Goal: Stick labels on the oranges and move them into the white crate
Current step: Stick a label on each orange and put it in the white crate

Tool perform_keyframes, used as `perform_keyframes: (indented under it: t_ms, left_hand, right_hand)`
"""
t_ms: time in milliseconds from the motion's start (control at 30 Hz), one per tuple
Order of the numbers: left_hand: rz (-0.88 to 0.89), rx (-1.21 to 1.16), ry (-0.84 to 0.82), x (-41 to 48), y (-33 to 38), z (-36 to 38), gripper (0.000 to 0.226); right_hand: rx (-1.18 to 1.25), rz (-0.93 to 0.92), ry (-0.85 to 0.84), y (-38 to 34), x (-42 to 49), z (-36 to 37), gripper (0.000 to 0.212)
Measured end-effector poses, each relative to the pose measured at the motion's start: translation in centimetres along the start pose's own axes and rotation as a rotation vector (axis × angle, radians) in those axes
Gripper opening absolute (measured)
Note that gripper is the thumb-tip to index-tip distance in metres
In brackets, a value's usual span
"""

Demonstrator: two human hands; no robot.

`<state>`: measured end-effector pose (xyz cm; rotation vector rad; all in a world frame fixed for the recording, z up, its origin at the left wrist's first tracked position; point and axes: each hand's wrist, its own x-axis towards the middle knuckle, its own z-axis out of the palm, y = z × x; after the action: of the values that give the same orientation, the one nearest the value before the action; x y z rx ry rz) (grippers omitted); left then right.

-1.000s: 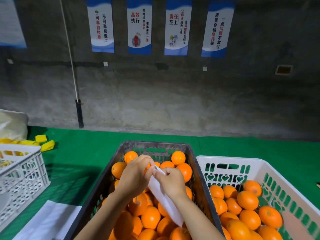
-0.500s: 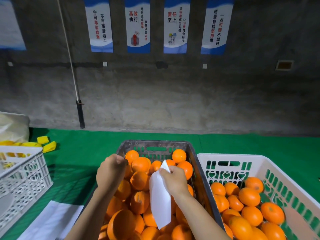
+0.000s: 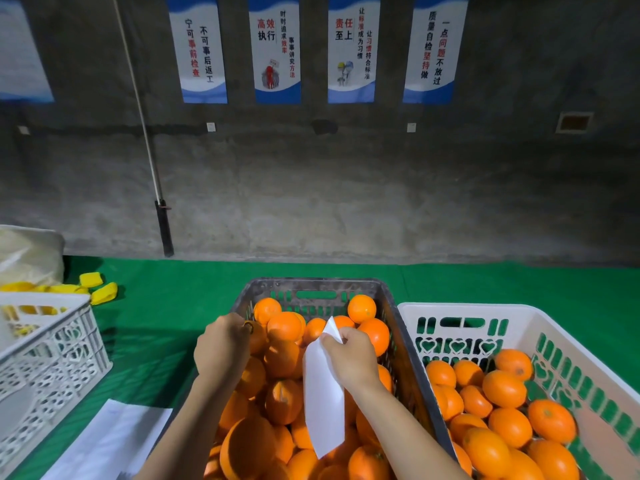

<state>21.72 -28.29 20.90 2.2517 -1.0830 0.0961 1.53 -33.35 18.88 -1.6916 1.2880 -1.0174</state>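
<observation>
Presently, head view, the only view on record. Dark crate (image 3: 311,285): stood on the green mat (image 3: 166,306) at its near edge and was heaped with fruit (image 3: 284,396). White crate (image 3: 450,309): stood against the dark crate's right wall, part filled with oranges (image 3: 504,389). Left hand (image 3: 221,344): lay over the dark crate's left wall near its far-left corner, knuckles up and fingers curled downward. Its tips met one orange (image 3: 259,342) there. Whether they gripped the fruit or pressed a label to it could not be told, the tips being hidden. Right hand (image 3: 349,358): was over the middle of the dark crate, with thumb and fingers pinching the far end of the label sheet (image 3: 323,403). The sheet hung with its long axis running from that pinch toward the crate's near edge. Relation of note: the white crate lay to the right of the touched orange, with the whole width of the dark crate between them. The right hand was the nearer to the white crate but was occupied by the sheet. By judgement, the left hand would have to carry the fruit rightward past the sheet. Also present: a second pale crate (image 3: 45,341) at the mat's left edge, yellow pieces (image 3: 102,291) beyond it, and paper (image 3: 110,441) lying at the near-left.
</observation>
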Motion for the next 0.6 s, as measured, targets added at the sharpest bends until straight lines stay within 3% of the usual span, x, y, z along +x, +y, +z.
perform_keyframes:
  t_ms: [267, 400, 500, 600]
  left_hand:
    - [0.056, 0.142, 0.073, -0.5, 0.0, -0.1, 0.016]
    - [0.056, 0.281, 0.099, -0.4, -0.2, -0.3, 0.031]
    - [0.134, 0.285, 0.041, -0.4, -0.2, 0.1, 0.026]
    - [0.134, 0.251, -0.088, -0.5, -0.2, 0.5, 0.038]
  right_hand:
    - [-0.105, -0.075, -0.019, -0.2, -0.6, 0.1, 0.044]
    - [-0.142, -0.100, -0.051, -0.3, -0.9, 0.1, 0.043]
    - [-0.166, -0.114, -0.072, -0.4, -1.0, 0.1, 0.042]
    - [-0.186, -0.125, -0.078, -0.4, -1.2, 0.1, 0.040]
